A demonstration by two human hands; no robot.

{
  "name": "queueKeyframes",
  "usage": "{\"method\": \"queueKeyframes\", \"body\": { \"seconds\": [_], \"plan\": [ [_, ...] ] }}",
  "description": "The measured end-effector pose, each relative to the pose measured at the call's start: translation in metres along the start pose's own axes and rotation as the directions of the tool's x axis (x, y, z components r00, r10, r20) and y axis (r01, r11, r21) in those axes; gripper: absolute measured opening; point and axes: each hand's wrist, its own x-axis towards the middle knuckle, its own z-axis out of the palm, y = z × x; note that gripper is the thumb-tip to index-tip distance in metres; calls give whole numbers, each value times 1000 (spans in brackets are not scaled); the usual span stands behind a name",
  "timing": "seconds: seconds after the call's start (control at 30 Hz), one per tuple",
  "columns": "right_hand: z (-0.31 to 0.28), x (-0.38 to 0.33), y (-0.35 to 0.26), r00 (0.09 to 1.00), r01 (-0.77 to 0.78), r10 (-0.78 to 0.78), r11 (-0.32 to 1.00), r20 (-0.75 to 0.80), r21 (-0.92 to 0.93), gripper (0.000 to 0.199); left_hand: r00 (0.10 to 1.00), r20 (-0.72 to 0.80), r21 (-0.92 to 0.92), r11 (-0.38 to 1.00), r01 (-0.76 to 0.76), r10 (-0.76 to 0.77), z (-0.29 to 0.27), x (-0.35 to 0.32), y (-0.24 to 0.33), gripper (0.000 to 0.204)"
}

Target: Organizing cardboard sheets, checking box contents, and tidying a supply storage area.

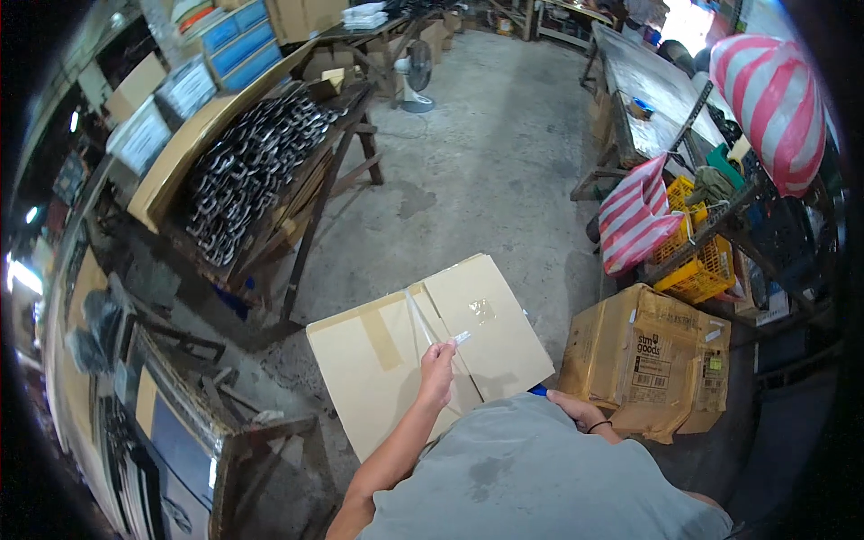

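A large light-brown cardboard box (504, 346) lies in front of me, its top flaps meeting at a seam. My left hand (437, 367) is closed over this seam, pinching a whitish see-through strip of tape (418, 315) that runs up toward the box's far edge. A small shiny scrap of tape (463, 338) shows beside the fist. Low against my grey shirt, my right hand (577, 411) is at the box's near right corner. Its fingers close round a blue object (538, 390), mostly hidden by my shirt, so its kind does not show.
A worn brown carton (643, 360) stands on the floor at right, below yellow crates (702, 270) and pink-and-white striped bags (637, 216). At left, a wooden bench (310, 238) carries a heap of dark metal hooks (261, 162). A fan (418, 76) stands farther back.
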Motion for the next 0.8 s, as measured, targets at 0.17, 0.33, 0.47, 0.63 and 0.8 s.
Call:
{"method": "queueKeyframes", "body": {
  "seconds": [0.17,0.33,0.47,0.63,0.8],
  "plan": [
    [-52,92,29,993,106,-105,994,61,-18,57,1000,15,109,994,-29,27,32,48,10,25],
    [-120,195,51,938,103,-252,859,-240,-501,41,1000,-20,198,980,-3,7,81,95,49,26],
    [-183,215,37,812,471,-555,438,181,-766,28,1000,-26,280,960,10,-3,133,130,79,27],
    [-202,184,-62,979,95,-78,992,-190,81,17,999,-26,260,965,-25,33,173,169,105,29],
    [-231,224,-74,942,207,-238,967,-236,-147,10,994,109,311,950,-17,-18,218,219,113,28]
  ]
}}
